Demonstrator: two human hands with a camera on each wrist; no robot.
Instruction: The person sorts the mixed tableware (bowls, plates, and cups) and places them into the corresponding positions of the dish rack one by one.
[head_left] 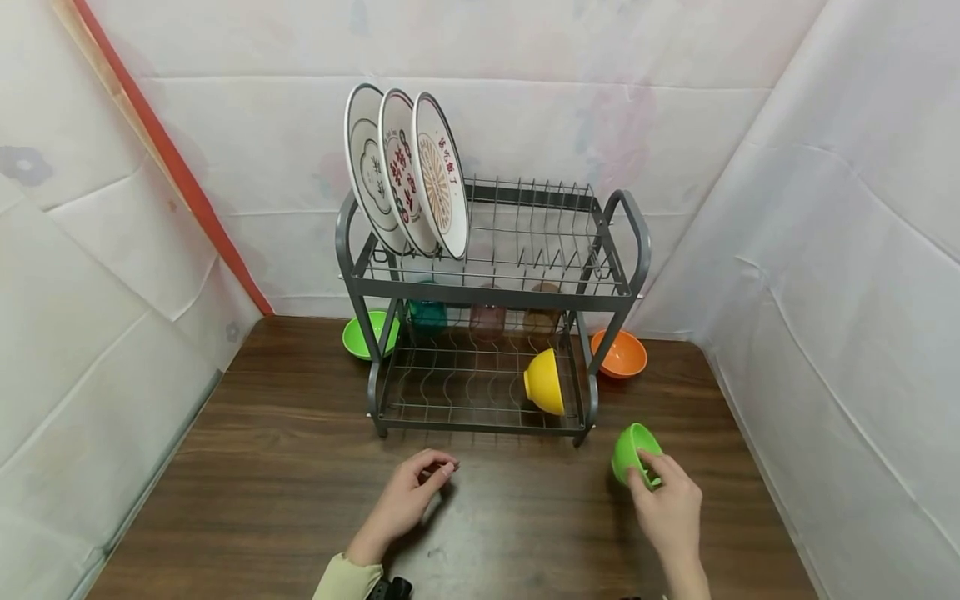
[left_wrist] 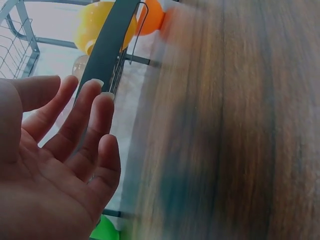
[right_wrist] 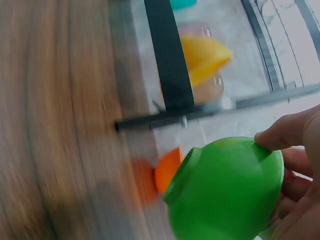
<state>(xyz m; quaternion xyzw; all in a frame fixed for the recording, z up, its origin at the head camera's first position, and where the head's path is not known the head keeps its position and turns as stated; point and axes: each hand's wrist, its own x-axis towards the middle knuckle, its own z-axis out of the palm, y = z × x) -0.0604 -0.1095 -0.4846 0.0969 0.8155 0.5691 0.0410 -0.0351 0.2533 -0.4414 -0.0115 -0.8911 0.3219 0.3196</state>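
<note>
A small green bowl (head_left: 627, 454) is held by its rim in my right hand (head_left: 670, 504), tilted above the table to the right of the rack. In the right wrist view the green bowl (right_wrist: 227, 192) shows its outside, with the thumb on the rim and the other fingers partly hidden behind it. My left hand (head_left: 408, 496) holds nothing; its fingers are loosely bent in front of the rack. A yellow bowl (head_left: 544, 382) stands on edge at the right of the lower shelf of the dark dish rack (head_left: 480, 293).
Three patterned plates (head_left: 442, 179) stand upright at the upper shelf's left. Teal, pink and brown cups (head_left: 542, 310) sit at the lower shelf's back. An orange bowl (head_left: 624, 357) lies right of the rack, another green bowl (head_left: 362, 335) left. White sheets (head_left: 840, 250) surround the wooden table (head_left: 300, 433).
</note>
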